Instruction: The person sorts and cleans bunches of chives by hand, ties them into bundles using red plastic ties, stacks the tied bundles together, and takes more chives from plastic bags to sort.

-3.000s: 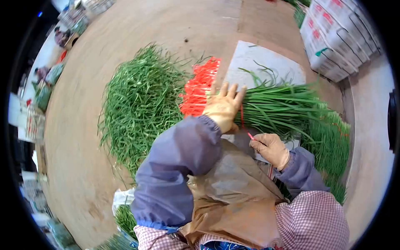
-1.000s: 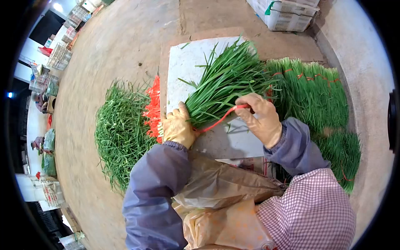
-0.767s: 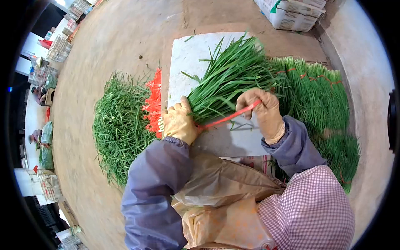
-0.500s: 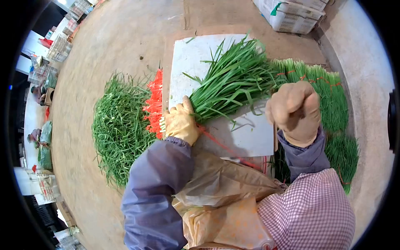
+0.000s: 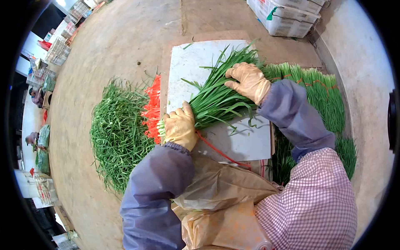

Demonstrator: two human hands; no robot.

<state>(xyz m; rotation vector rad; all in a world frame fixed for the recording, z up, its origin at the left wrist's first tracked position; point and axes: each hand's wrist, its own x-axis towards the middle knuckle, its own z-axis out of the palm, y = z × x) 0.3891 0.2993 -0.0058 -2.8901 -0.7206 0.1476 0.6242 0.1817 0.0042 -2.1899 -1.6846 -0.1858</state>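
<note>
My left hand [image 5: 180, 126], in a tan glove, is closed around the pale stem end of a bunch of garlic chives [image 5: 216, 98]. The long green leaves fan out to the upper right over a white board [image 5: 187, 71]. From beneath that hand a red tie [image 5: 223, 155] runs down to the right. My right hand [image 5: 248, 81], also gloved, lies palm down over the leafy part, its thumb and fingers apart; its fingertips partly cover the leaves.
Loose greens [image 5: 118, 137] are heaped on the floor at left, beside red plastic ties [image 5: 152, 110]. Tied chive bundles [image 5: 325, 102] are stacked at right along the wall. White crates [image 5: 289, 21] stand at the back right. Other people [image 5: 33, 138] sit at far left.
My right hand has moved from above the right edge of the board leftward and away onto the leaves. My left hand keeps its hold on the stems.
</note>
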